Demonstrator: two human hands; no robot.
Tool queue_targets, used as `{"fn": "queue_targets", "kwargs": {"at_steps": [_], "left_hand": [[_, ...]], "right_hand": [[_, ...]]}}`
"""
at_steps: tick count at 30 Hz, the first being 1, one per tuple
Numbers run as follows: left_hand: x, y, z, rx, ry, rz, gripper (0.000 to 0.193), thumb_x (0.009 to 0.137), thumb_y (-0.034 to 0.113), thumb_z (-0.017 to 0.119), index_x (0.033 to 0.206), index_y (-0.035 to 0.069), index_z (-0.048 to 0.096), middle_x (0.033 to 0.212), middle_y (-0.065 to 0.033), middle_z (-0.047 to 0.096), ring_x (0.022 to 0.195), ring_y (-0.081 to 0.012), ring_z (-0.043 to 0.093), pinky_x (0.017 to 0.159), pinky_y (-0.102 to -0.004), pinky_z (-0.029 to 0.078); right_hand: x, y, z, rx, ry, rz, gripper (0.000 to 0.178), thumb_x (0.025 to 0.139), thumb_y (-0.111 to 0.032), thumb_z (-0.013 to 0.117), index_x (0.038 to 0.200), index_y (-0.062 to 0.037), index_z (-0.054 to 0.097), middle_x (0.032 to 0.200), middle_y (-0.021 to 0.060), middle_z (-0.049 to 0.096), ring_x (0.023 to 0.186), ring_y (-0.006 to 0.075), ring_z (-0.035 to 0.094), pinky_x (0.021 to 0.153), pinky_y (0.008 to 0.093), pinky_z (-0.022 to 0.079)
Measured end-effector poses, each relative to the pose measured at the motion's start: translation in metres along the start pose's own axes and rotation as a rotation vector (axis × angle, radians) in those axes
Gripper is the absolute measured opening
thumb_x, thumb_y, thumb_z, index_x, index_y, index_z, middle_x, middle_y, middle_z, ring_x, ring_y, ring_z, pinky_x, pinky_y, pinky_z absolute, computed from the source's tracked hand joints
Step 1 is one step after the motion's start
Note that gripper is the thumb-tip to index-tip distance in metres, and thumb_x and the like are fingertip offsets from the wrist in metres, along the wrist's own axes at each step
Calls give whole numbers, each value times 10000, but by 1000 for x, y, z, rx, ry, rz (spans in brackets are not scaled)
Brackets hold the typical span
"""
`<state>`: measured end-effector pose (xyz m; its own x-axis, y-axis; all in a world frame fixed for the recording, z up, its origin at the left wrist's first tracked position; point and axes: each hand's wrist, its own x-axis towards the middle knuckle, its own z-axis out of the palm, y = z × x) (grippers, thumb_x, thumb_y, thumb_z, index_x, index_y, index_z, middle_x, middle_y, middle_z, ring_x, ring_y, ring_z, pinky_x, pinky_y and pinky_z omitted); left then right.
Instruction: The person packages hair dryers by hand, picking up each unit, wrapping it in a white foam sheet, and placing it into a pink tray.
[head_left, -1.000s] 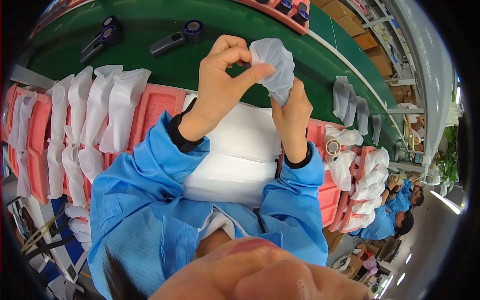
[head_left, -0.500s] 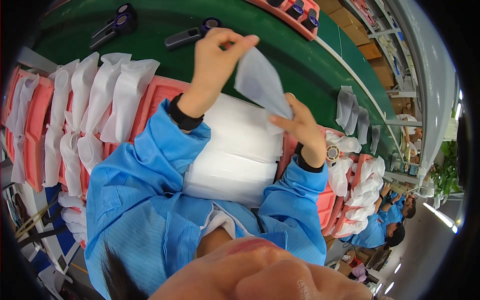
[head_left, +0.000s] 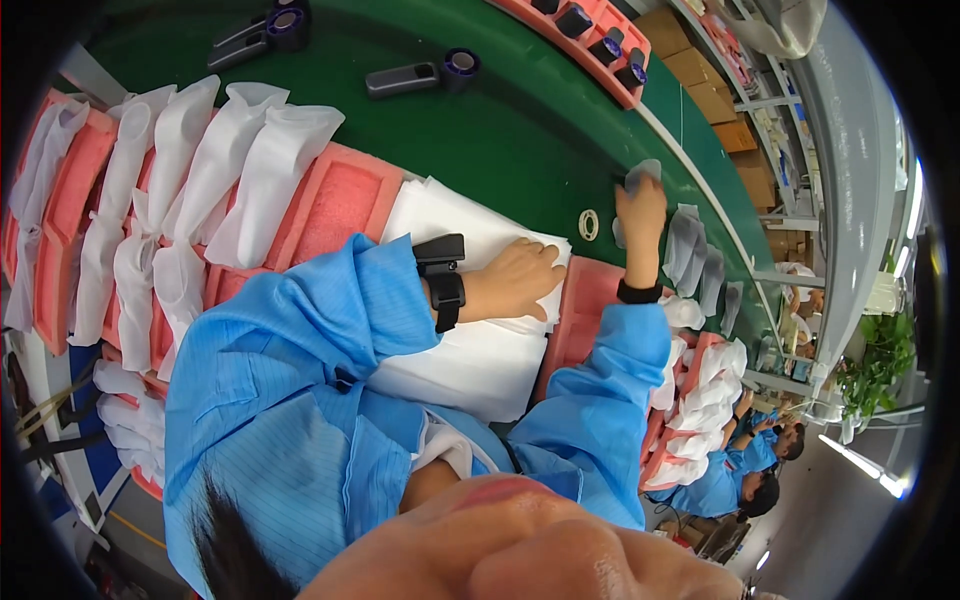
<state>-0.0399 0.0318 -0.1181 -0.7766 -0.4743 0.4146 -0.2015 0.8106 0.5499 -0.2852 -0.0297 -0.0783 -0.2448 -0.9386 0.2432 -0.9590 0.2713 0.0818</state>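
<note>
My left hand (head_left: 515, 281) lies with its fingers spread on a stack of white wrapping sheets (head_left: 455, 370) in front of me. Farther right, my right hand (head_left: 641, 208) is closed around a grey object in a translucent white wrap (head_left: 643, 172), low over the green work surface (head_left: 520, 150). Its fingers partly hide that piece. Several similar wrapped grey pieces (head_left: 686, 245) lie in a row just right of this hand. Between my hands, a roll of tape (head_left: 588, 225) rests on the green surface.
Pink trays (head_left: 345, 205) with white-wrapped items (head_left: 275, 180) stand at left; more wrapped items (head_left: 700, 420) fill trays at right. A dark handheld device with a purple-ringed head (head_left: 405, 79) lies at the back. A pink tray (head_left: 625, 85) holds several more. Co-workers (head_left: 735, 480) sit far right.
My left hand has let go of the wrapped piece and come down onto the sheets. My right hand has carried the piece away to the right, toward the wrapped row.
</note>
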Motion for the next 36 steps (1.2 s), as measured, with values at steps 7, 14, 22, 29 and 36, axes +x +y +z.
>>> {"fn": "queue_targets", "kwargs": {"at_steps": [7,14,22,29,36], "left_hand": [[3,0,23,20,12,89,217,680,221,718,786,52,633,805,-123,589,791,-306,600,667,-416,454],[-3,-2,36,-152,131,-22,45,629,88,657,670,73,652,775,-146,618,758,-321,614,658,-418,470],[22,-19,-28,-617,-93,-153,135,756,163,686,761,32,651,775,-117,663,683,-228,640,595,-327,495],[35,-24,-85,-904,56,-200,175,775,187,715,764,24,653,725,-49,652,636,-113,608,551,-266,463],[37,-7,-108,-918,120,-343,110,835,132,666,818,33,621,702,24,597,610,-33,560,519,-202,417]], "right_hand": [[77,-156,44,977,-143,-358,800,643,-227,825,1315,0,455,1302,176,527,1221,296,494,973,348,422],[85,-216,52,1169,-436,-241,652,583,-101,810,1159,19,528,1084,116,615,1031,243,575,916,322,448],[-9,-84,-87,1572,-360,23,605,601,-52,763,1156,17,534,1027,119,614,836,158,599,556,230,483],[-83,10,-118,1705,365,-83,659,577,-140,820,1146,21,530,1081,162,576,865,206,595,600,252,484],[-89,-1,-128,1442,321,-348,636,557,-154,847,1085,10,533,1042,138,557,886,221,570,763,313,465]]}}
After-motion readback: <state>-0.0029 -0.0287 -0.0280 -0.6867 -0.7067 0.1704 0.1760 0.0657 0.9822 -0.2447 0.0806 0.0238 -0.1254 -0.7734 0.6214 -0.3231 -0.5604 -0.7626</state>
